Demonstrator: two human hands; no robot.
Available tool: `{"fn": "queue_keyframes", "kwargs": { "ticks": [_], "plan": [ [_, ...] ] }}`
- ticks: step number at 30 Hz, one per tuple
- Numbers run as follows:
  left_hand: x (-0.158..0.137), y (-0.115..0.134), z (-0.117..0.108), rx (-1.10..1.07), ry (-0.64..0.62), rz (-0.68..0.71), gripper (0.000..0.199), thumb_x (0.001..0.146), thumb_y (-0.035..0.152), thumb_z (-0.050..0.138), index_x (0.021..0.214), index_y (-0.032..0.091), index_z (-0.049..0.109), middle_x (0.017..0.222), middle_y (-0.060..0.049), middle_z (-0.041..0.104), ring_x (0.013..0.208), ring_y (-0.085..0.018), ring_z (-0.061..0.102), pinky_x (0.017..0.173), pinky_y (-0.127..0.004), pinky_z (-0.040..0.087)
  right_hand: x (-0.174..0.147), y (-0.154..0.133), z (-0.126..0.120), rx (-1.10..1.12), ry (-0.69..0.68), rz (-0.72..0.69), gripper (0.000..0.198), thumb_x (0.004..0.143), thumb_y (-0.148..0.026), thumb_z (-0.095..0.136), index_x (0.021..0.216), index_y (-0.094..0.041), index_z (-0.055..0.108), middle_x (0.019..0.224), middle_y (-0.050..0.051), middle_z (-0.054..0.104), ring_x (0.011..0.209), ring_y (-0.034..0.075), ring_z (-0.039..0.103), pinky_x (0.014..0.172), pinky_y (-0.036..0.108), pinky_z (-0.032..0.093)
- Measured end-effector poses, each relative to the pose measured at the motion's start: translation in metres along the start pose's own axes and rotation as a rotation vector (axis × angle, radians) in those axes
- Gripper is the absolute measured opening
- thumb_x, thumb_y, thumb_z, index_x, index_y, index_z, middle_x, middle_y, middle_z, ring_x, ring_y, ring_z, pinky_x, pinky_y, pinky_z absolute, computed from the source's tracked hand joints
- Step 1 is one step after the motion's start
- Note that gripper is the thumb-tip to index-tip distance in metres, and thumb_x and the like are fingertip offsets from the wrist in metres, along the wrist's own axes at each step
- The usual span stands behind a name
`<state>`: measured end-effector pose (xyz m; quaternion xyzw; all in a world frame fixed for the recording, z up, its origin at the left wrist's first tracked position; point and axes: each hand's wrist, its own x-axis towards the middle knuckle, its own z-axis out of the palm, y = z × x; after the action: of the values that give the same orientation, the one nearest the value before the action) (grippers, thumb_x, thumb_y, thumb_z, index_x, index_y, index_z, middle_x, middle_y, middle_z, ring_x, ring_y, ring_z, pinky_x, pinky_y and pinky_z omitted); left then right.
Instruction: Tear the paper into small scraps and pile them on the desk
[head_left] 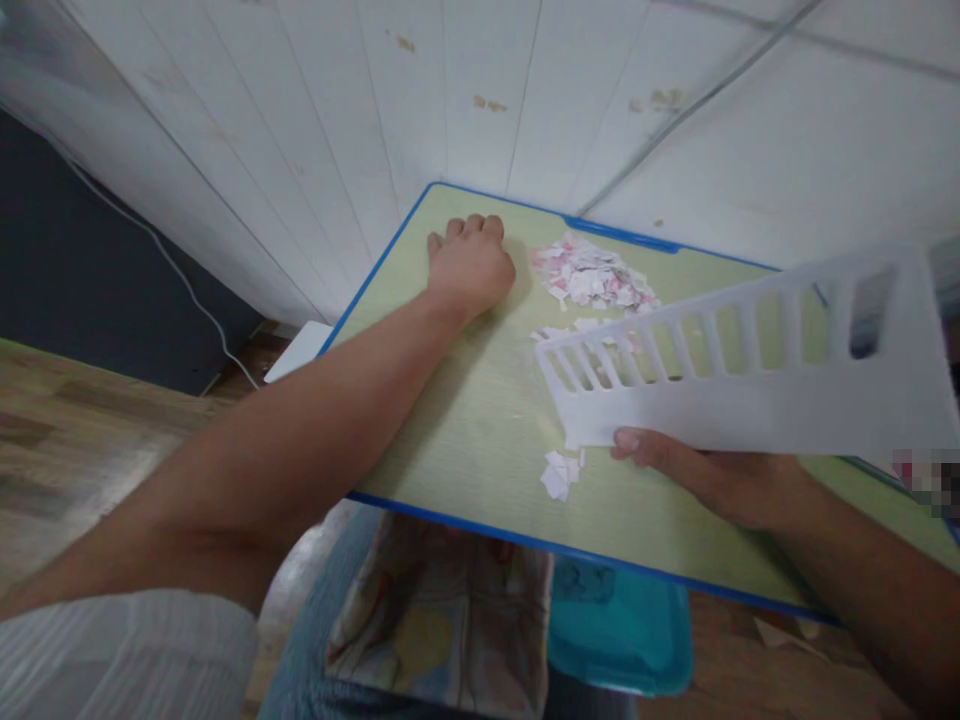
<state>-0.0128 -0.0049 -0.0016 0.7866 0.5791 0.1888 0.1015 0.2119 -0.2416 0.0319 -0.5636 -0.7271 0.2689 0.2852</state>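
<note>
My right hand (pixel 720 480) holds a white slotted plastic basket (pixel 697 410) from below, with the thumb along its lower edge. The basket is tilted above the right side of the table, its row of slots upward. My left hand (pixel 472 262) rests on the far left part of the table with its fingers curled; its palm is hidden. Right of it lies a heap of small white and pink paper scraps (pixel 596 275). More scraps show behind the basket's slots. A smaller cluster of white paper pieces (pixel 559 475) lies by the basket's near left corner.
The pale green table (pixel 465 430) has a blue rim and stands against a white panelled wall (pixel 480 110) with a cable (pixel 697 105). Below its front edge are a turquoise plastic bin (pixel 622 630) and a patterned cloth (pixel 450 620) over my lap.
</note>
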Motion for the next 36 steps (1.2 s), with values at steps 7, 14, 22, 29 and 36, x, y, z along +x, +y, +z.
{"fn": "queue_keyframes", "kwargs": {
  "ticks": [7, 14, 22, 29, 36],
  "plan": [
    [0.001, -0.001, 0.002, -0.011, 0.007, 0.008, 0.066, 0.108, 0.026, 0.05, 0.171, 0.035, 0.065, 0.174, -0.012, 0.067, 0.166, -0.046, 0.052, 0.139, -0.074, 0.037, 0.005, 0.01, -0.02, 0.06, -0.049, -0.299, 0.036, 0.114, -0.064, 0.072, 0.117, -0.037, 0.096, 0.116, 0.01, 0.084, 0.105, 0.029, 0.081, 0.093, 0.043, 0.068],
    [0.002, -0.001, 0.003, -0.055, 0.017, 0.007, 0.067, 0.106, 0.027, 0.051, 0.169, 0.042, 0.065, 0.168, -0.008, 0.073, 0.165, -0.046, 0.052, 0.138, -0.078, 0.037, 0.007, 0.005, -0.006, 0.059, -0.164, -0.481, 0.034, 0.117, -0.058, 0.07, 0.122, -0.033, 0.093, 0.108, 0.011, 0.085, 0.105, 0.031, 0.079, 0.103, 0.049, 0.062],
    [0.001, 0.0, 0.003, -0.101, -0.013, -0.017, 0.062, 0.108, 0.037, 0.042, 0.165, 0.042, 0.067, 0.173, -0.006, 0.068, 0.17, -0.044, 0.044, 0.143, -0.078, 0.026, 0.016, -0.002, -0.019, 0.094, -0.378, -0.459, 0.031, 0.114, -0.055, 0.076, 0.13, -0.034, 0.093, 0.111, 0.013, 0.087, 0.107, 0.031, 0.08, 0.098, 0.047, 0.064],
    [0.004, 0.0, 0.005, -0.139, -0.07, -0.057, 0.085, 0.101, 0.075, 0.039, 0.175, 0.037, 0.058, 0.168, -0.001, 0.074, 0.177, -0.045, 0.023, 0.146, -0.068, 0.013, 0.019, 0.0, -0.032, 0.196, -0.541, -0.434, 0.025, 0.11, -0.052, 0.085, 0.108, -0.029, 0.093, 0.097, 0.007, 0.084, 0.094, 0.024, 0.079, 0.085, 0.037, 0.063],
    [0.004, 0.0, 0.003, -0.042, -0.013, -0.029, 0.065, 0.105, 0.041, 0.036, 0.162, 0.033, 0.065, 0.176, -0.005, 0.064, 0.16, -0.036, 0.042, 0.137, -0.067, 0.03, 0.009, 0.005, -0.026, 0.368, -0.54, -0.333, 0.029, 0.108, -0.056, 0.085, 0.107, -0.029, 0.096, 0.094, 0.007, 0.086, 0.077, 0.021, 0.08, 0.072, 0.031, 0.065]
  ]
}}
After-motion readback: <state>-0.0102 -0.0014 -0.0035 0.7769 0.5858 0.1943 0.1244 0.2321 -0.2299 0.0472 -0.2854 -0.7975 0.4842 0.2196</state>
